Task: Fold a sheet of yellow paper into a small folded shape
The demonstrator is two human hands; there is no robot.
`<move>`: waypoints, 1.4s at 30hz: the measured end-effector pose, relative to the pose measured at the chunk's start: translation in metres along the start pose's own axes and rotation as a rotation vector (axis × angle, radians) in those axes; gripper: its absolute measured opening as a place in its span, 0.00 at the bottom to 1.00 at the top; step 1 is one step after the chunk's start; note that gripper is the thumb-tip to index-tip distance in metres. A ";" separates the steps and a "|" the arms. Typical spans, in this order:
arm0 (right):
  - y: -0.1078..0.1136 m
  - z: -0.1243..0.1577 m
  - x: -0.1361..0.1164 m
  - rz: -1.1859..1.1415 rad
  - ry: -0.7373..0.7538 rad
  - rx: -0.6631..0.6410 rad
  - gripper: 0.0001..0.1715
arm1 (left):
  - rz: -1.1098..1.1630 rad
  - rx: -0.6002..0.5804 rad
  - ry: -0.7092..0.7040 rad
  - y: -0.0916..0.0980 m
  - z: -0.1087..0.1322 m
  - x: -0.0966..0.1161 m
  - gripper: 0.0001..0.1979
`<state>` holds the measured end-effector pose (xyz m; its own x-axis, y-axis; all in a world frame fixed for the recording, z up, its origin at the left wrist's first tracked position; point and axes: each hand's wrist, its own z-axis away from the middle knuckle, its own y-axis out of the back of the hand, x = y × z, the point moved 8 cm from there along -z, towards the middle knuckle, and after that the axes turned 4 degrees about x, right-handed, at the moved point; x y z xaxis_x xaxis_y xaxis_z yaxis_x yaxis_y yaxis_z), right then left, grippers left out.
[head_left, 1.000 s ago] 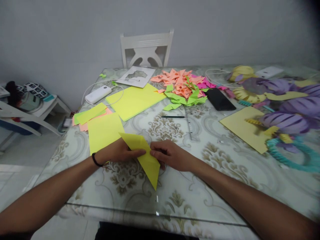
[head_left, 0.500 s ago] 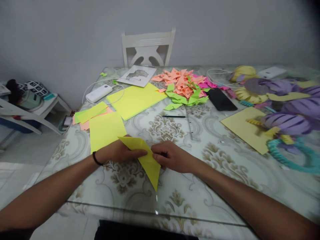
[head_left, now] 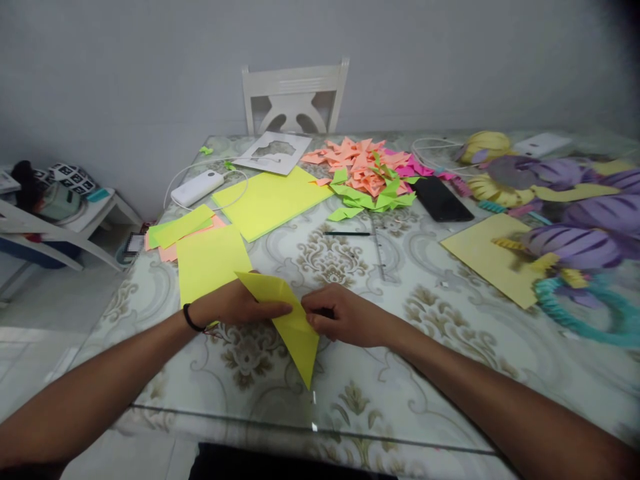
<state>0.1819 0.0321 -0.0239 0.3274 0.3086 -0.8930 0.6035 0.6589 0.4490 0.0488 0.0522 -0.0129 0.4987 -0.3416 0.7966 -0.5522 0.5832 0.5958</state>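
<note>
A folded piece of yellow paper (head_left: 296, 332) is held above the near part of the table, one pointed corner hanging down. My left hand (head_left: 245, 303) grips it from the left, thumb lying across its face and the other fingers mostly hidden behind it. On the paper's right edge, my right hand (head_left: 340, 313) is closed, thumb and forefinger pinching it. Just beyond my left hand lies a flat yellow sheet (head_left: 213, 257).
Beyond are a yellow paper stack (head_left: 273, 200), a white power bank (head_left: 197, 187), a pile of folded paper pieces (head_left: 367, 170), a black pen (head_left: 347, 234), a clear ruler (head_left: 381, 257) and a phone (head_left: 443, 199). Purple paper lanterns (head_left: 573, 247) crowd the right side of the table (head_left: 400, 400).
The folded paper's lower tip has dipped slightly down and left. Both hands keep their hold in nearly the same place; the rest of the table looks unchanged.
</note>
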 end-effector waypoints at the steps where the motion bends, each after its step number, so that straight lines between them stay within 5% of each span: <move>1: 0.000 0.000 0.001 -0.008 -0.014 0.006 0.15 | -0.012 0.000 0.002 0.000 0.000 0.000 0.18; 8: 0.000 0.001 0.005 -0.100 -0.084 0.002 0.19 | -0.035 -0.004 -0.060 0.000 -0.001 0.005 0.15; 22: -0.002 0.001 0.001 -0.034 -0.003 -0.052 0.15 | 0.302 0.030 0.068 0.004 -0.003 -0.012 0.18; 31: -0.001 0.003 0.002 -0.177 -0.048 -0.055 0.17 | 0.211 0.003 0.038 0.002 -0.003 -0.003 0.17; 42: 0.007 -0.004 0.017 -0.392 -0.158 0.153 0.18 | 0.131 0.005 -0.017 0.001 -0.002 0.004 0.17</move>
<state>0.1888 0.0449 -0.0363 0.1522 -0.0604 -0.9865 0.8007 0.5927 0.0872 0.0520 0.0528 -0.0093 0.4109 -0.2749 0.8693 -0.6152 0.6201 0.4869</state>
